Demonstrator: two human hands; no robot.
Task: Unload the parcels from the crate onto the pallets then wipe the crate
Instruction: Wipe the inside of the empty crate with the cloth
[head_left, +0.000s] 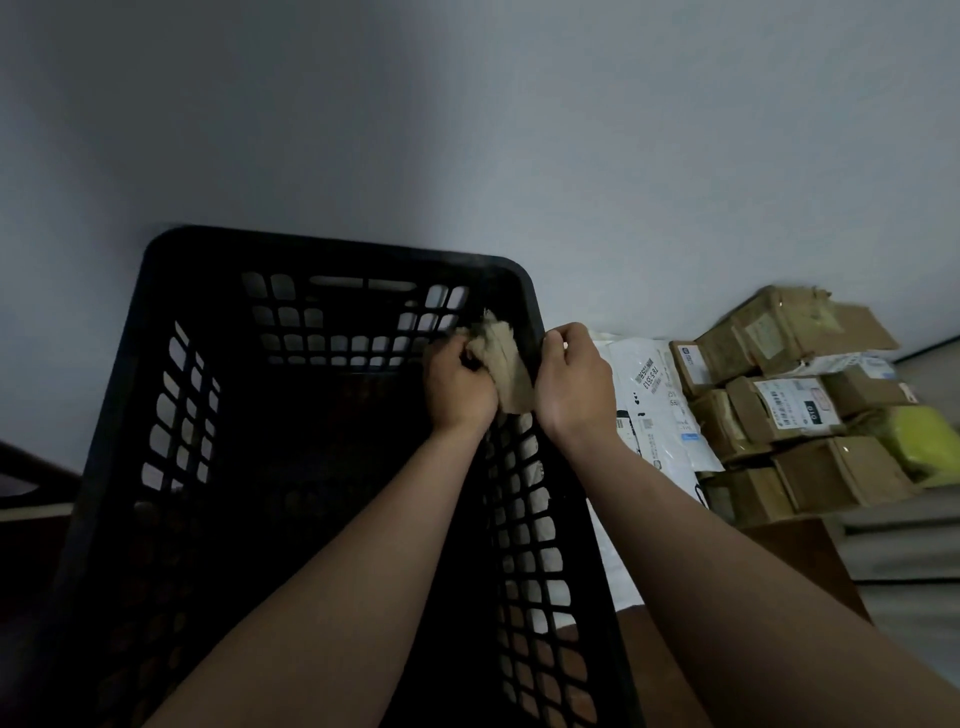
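Our left hand (460, 384) bunches the rag (501, 364) against the right inner wall of the crate (332, 244) while our right hand (574, 387) clamps that wall's rim (parcels (779, 400) sit stacked alongside). We judge wiping underway; next, strokes along the other walls.

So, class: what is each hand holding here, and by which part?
The left hand grips a bunched cloth by its left side, against the crate's right wall. The right hand seems to grip that wall's top rim near the far corner.
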